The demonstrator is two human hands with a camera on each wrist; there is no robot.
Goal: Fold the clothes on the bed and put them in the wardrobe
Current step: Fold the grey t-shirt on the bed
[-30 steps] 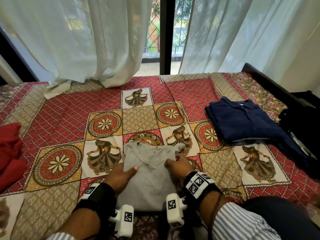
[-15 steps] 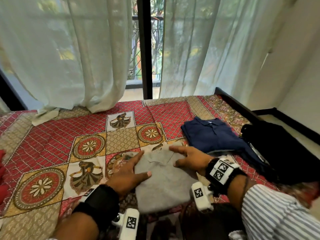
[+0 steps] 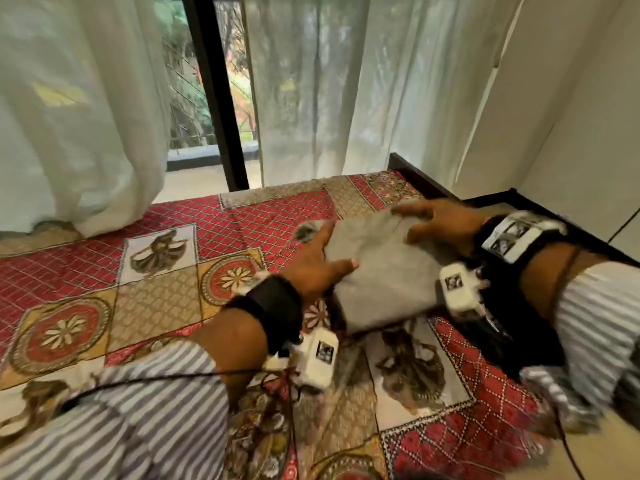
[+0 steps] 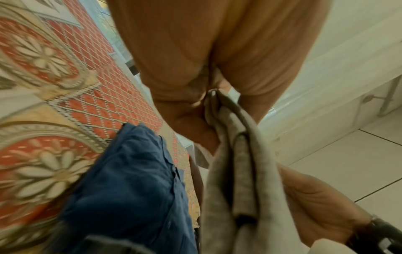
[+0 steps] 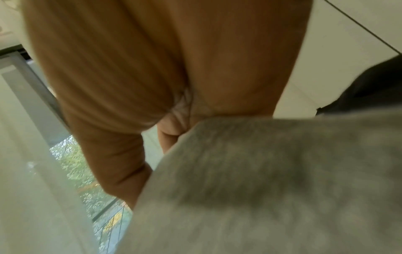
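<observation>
A folded grey shirt hangs above the patterned bed cover, held between both hands. My left hand grips its left edge, thumb on top and fingers underneath. In the left wrist view the shirt's folded edge runs into the crook of the thumb. My right hand holds the far right corner with fingers spread over the top; the cloth fills the right wrist view. A folded navy shirt lies on the bed just below the grey one, hidden in the head view.
White curtains hang behind the bed, with a dark window post between them. The dark bed frame runs along the right edge. A black garment lies beneath my right wrist. White panels stand at the right, one with a metal handle.
The grey shirt has come up off the bed and travelled right, over the navy shirt. Both hands went from pressing it flat to holding it. The head view swung right.
</observation>
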